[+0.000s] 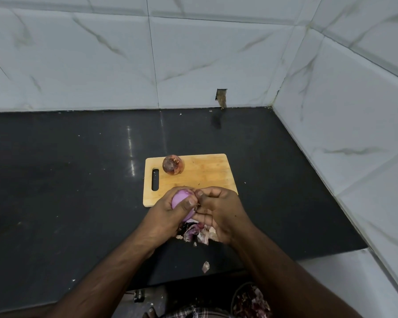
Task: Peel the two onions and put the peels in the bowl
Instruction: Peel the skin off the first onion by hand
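My left hand (170, 213) grips a pale purple, mostly peeled onion (180, 198) above the near edge of the wooden cutting board (205, 173). My right hand (218, 212) pinches at the onion's right end, where bits of skin cling. A second onion (173, 164), still in its brown skin, sits at the board's far left. Loose purple peels (197, 231) lie on the black counter under my hands, and one scrap (205, 266) lies nearer the counter's edge. A bowl (237, 294) holding peels shows at the bottom, partly hidden by my right forearm.
The black counter (67, 180) runs left and back to white tiled walls (193, 53) at the rear and right. A small broken hole (221, 97) marks the rear wall. The counter's front edge lies below my forearms.
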